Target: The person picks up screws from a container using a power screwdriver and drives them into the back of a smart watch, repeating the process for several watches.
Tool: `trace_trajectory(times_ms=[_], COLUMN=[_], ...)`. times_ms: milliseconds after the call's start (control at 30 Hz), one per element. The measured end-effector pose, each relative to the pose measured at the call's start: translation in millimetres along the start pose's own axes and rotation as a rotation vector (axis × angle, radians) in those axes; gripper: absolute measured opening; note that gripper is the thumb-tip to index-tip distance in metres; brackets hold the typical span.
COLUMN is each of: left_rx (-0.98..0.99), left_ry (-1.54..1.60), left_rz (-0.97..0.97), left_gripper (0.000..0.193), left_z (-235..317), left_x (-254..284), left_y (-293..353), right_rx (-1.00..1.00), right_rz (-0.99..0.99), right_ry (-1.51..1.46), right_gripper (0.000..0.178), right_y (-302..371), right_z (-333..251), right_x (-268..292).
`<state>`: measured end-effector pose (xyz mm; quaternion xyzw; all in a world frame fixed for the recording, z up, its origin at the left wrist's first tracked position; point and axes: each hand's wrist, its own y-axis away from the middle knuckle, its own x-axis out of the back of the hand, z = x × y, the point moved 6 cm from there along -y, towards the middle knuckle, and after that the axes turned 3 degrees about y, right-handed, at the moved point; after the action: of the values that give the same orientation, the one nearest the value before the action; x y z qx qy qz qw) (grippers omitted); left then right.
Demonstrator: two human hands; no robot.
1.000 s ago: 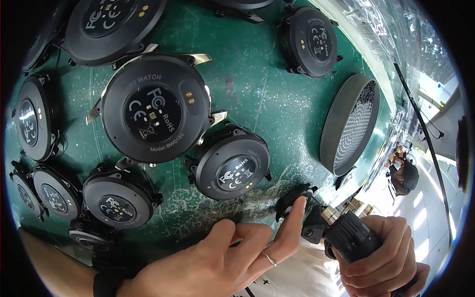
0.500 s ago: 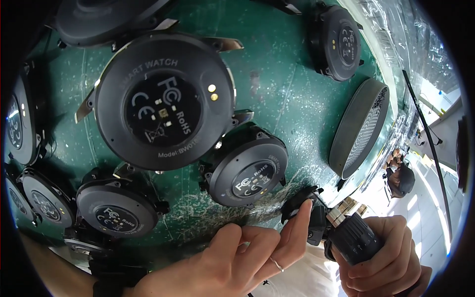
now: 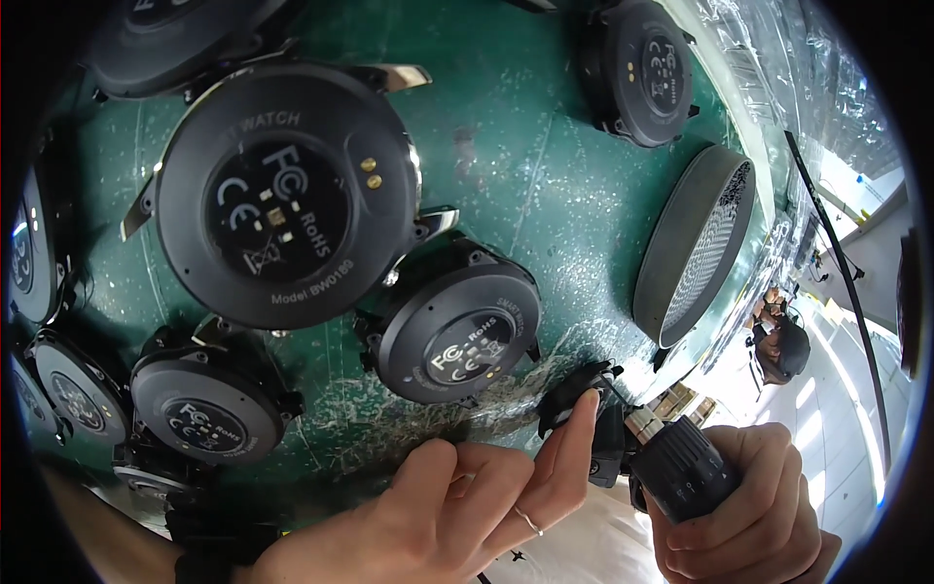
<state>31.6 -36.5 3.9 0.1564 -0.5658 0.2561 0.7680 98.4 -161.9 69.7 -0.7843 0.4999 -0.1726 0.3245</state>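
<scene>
Evidently the left hand [image 3: 418,516] has its fingers bent, with one fingertip against the edge of a small black watch [image 3: 564,397]; the watch's underside is hidden, so I cannot tell whether the fingers pinch it. That watch lies just beyond this fingertip, tilted, its rounded case dark and smooth. A thin, shiny metal ring [image 3: 530,522] circles one finger. The right hand [image 3: 754,501] is clamped around a screwdriver [image 3: 686,472] with a ribbed black collar and a bright metal nose, which sits beside the same watch; I cannot tell whether its bit touches. Beyond the left hand, a round watch [image 3: 457,336] and a larger, metal-edged watch [image 3: 287,200] lie back up, both smooth and dark. Under them is a green tabletop [image 3: 486,165], glossy and scratched. Beyond the right hand stands a shallow round grey dish [image 3: 657,263], its floor dimpled, with tiny dark bits along one side.
</scene>
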Motion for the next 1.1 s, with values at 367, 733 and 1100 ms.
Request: trace_trajectory(times_ms=[367,733,1100], left_rx=[0.645,-0.079,-0.147], left_ry=[0.561,0.065,-0.016], left_rz=[0.201,0.021,-0.004], left_gripper=[0.048,0.049,0.047], left_z=[13.1,10.9,4.3], left_x=[-9.7,7.7,1.1], left_y=[-1.1,-17.5,-15.7], right_rx=[-0.239,-0.082,-0.087], right_rz=[-0.108,0.178,0.203], right_ry=[0.046,0.18,0.242], right_gripper=[0.015,0.01,0.03], right_y=[2.3,-9.1,-16.7], right_z=[-3.7,-30.4,-5.2], right_x=[-3.4,44.4,65.1])
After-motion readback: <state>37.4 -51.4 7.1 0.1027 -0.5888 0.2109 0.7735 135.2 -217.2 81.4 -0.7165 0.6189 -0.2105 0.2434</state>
